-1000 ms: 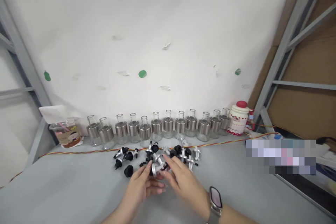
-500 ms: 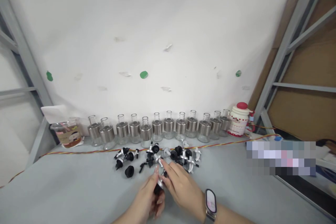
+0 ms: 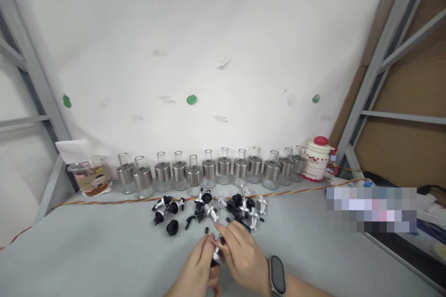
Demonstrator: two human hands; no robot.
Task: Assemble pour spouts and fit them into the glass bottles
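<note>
My left hand [image 3: 198, 269] and my right hand [image 3: 240, 255] meet at the bottom centre over the grey table [image 3: 87, 250]. Both pinch one small silver and black pourer cap [image 3: 218, 253] between their fingertips. A smartwatch [image 3: 278, 276] is on my right wrist. Just beyond my fingers lies a loose pile of pourer caps [image 3: 209, 209], silver and black. Behind the pile, along the wall, stands a row of glass bottles [image 3: 209, 171] with steel collars, all without caps.
A twisted red-yellow cable [image 3: 114, 201] runs across the table in front of the bottles. A plastic jar [image 3: 88, 176] sits at the left end, a red-topped white mug [image 3: 317, 158] at the right end. Grey metal shelving frames [image 3: 379, 55] flank both sides.
Both hands drew back from the pile toward me, taking one cap with them. The cap has come lower and nearer, held between both hands.
</note>
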